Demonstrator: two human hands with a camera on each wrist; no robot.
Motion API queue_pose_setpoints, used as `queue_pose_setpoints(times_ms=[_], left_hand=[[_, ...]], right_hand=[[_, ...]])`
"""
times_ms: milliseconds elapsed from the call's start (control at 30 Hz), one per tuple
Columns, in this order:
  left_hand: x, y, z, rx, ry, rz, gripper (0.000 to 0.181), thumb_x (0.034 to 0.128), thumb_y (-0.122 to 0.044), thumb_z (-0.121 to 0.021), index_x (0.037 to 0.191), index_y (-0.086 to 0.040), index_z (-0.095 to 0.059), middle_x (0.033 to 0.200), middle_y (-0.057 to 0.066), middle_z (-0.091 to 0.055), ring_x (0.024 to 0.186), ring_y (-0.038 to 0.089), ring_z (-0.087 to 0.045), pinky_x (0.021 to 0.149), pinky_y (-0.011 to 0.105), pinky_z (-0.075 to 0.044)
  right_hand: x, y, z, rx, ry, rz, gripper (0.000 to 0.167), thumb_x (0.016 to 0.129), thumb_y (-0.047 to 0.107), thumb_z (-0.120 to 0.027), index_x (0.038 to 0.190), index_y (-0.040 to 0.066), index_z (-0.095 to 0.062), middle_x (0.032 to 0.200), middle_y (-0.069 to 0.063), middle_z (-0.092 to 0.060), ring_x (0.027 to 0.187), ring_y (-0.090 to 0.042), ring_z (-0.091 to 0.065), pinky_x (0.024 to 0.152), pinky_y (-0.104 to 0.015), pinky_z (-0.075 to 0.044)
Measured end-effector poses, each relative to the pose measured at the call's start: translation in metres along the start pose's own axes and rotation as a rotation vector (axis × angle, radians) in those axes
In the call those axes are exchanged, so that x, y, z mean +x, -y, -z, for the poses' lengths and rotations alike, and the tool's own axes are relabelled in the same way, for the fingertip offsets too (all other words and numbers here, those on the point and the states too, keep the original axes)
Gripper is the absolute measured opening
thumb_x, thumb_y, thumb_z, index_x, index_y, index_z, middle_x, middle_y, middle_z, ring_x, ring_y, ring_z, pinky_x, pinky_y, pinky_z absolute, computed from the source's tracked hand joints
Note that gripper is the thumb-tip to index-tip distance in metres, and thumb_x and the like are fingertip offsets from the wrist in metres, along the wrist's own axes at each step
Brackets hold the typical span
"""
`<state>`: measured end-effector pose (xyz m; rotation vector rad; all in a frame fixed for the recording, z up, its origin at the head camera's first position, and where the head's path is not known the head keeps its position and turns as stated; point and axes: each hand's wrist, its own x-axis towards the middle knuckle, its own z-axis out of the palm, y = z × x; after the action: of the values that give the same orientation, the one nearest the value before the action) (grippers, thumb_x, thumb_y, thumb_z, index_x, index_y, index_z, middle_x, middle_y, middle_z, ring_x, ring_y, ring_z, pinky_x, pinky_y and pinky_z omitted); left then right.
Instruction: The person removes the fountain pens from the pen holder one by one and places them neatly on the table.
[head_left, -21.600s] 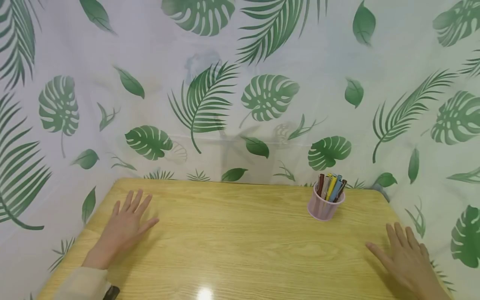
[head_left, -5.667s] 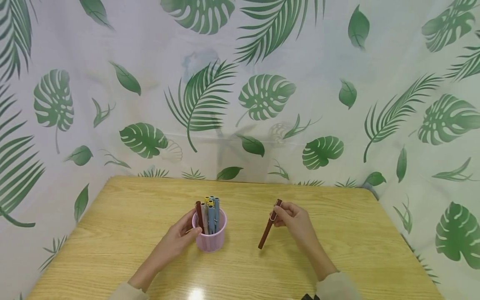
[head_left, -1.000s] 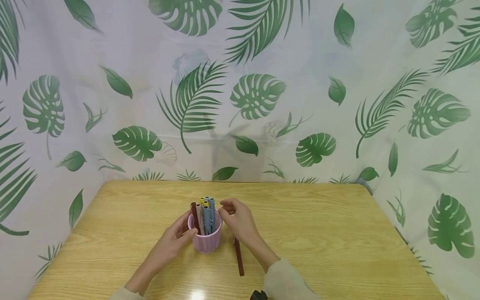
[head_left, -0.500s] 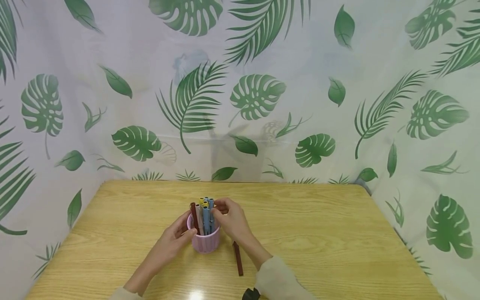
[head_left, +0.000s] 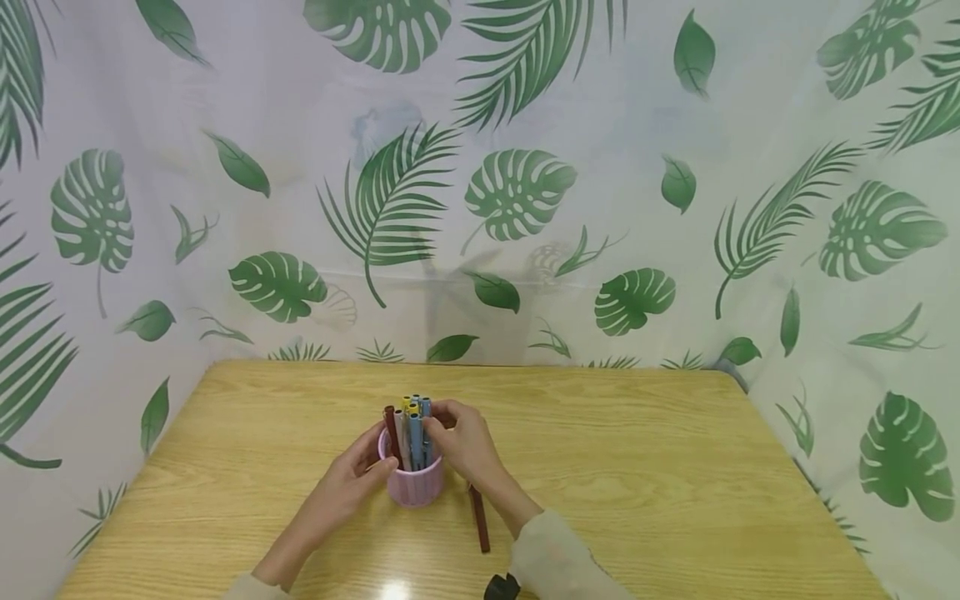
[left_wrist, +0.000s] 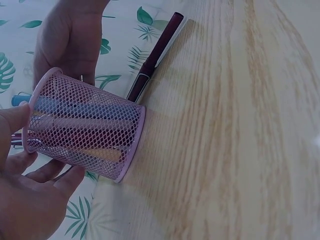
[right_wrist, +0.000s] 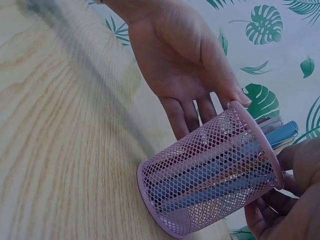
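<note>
A pink mesh pen cup (head_left: 416,490) stands upright on the wooden table. My left hand (head_left: 347,481) holds it from the left, with the thumb at the rim and the fingers along the far side. Inside are several pens: a dark red one (head_left: 392,432), a pale grey one, yellow ones and blue ones. From the right, my right hand (head_left: 471,443) pinches a blue pen (head_left: 426,407) near its top, still in the cup; the fingertips are partly hidden. Another dark red pen (head_left: 480,523) lies on the table, its far end near my right wrist. In the left wrist view this pen (left_wrist: 155,57) has a clip.
The light wooden table (head_left: 637,467) reaches back to a white cloth backdrop (head_left: 420,325) with green leaf prints. Table surface extends right of the cup and behind it. A dark band (head_left: 501,587) sits at the right sleeve.
Early on, the cup stood at the right with both hands apart. The right hand later held the dark red pen, now laid on the table. It has since moved left onto a blue pen.
</note>
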<state>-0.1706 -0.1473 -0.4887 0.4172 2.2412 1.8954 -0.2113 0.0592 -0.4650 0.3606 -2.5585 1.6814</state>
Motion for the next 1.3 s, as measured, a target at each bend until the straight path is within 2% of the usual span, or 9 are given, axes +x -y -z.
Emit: queue_pose_setpoints(times_ms=[100,300,500,633,833,1000,1300], left_hand=[[0.0,0.0,0.001,-0.002,0.0,0.011,0.068,0.1073,-0.021,-0.059,0.164,-0.008,-0.025,0.161,0.024,-0.036,0.146,0.041,-0.04,0.118,0.049,-0.037],[0.001,-0.001,0.001,0.0,0.011,0.001,0.066,0.1075,-0.02,-0.059,0.164,-0.006,-0.026,0.162,0.026,-0.033,0.145,0.043,-0.039,0.117,0.048,-0.039],[0.001,-0.003,0.0,-0.017,0.007,-0.002,0.066,0.1072,-0.019,-0.059,0.163,-0.005,-0.027,0.161,0.027,-0.034,0.144,0.043,-0.04,0.116,0.045,-0.042],[0.001,-0.003,0.0,-0.009,0.002,-0.006,0.066,0.1072,-0.018,-0.059,0.163,-0.005,-0.027,0.161,0.028,-0.034,0.144,0.044,-0.041,0.115,0.044,-0.043],[0.001,-0.003,0.0,-0.011,0.004,-0.004,0.066,0.1074,-0.017,-0.058,0.163,-0.004,-0.026,0.16,0.029,-0.035,0.144,0.044,-0.041,0.115,0.045,-0.043],[0.001,-0.002,0.0,-0.008,-0.008,-0.002,0.067,0.1068,-0.019,-0.06,0.163,-0.004,-0.027,0.159,0.029,-0.037,0.143,0.044,-0.042,0.115,0.044,-0.043],[0.002,-0.001,0.0,-0.005,-0.008,-0.009,0.067,0.1068,-0.019,-0.06,0.163,-0.003,-0.027,0.158,0.028,-0.038,0.144,0.043,-0.042,0.116,0.046,-0.041]], right_hand=[[0.0,0.0,0.0,-0.004,-0.004,0.013,0.022,0.099,0.009,-0.066,0.116,-0.005,-0.071,0.106,-0.013,-0.073,0.097,-0.024,-0.067,0.085,-0.035,-0.061],[-0.001,0.0,0.0,0.014,-0.022,-0.025,0.02,0.099,0.008,-0.066,0.116,-0.002,-0.072,0.106,-0.011,-0.073,0.097,-0.022,-0.066,0.083,-0.033,-0.061],[-0.003,0.001,0.003,0.036,-0.055,-0.031,0.019,0.097,0.005,-0.067,0.114,-0.004,-0.072,0.101,-0.012,-0.072,0.095,-0.023,-0.066,0.078,-0.031,-0.061],[-0.005,0.003,0.007,0.042,-0.07,-0.03,0.02,0.098,0.009,-0.067,0.113,-0.003,-0.073,0.103,-0.012,-0.072,0.098,-0.025,-0.066,0.082,-0.034,-0.062],[-0.006,0.005,0.014,0.049,-0.083,0.02,0.019,0.099,0.013,-0.068,0.11,-0.002,-0.074,0.102,-0.011,-0.073,0.098,-0.025,-0.067,0.086,-0.039,-0.061],[-0.008,0.01,0.019,0.066,-0.087,0.006,0.018,0.099,0.014,-0.068,0.109,0.0,-0.075,0.1,-0.007,-0.074,0.097,-0.021,-0.066,0.087,-0.038,-0.059],[-0.011,0.01,0.033,0.103,-0.097,-0.001,0.019,0.1,0.018,-0.068,0.109,0.002,-0.074,0.103,-0.007,-0.073,0.101,-0.023,-0.067,0.089,-0.041,-0.06]])
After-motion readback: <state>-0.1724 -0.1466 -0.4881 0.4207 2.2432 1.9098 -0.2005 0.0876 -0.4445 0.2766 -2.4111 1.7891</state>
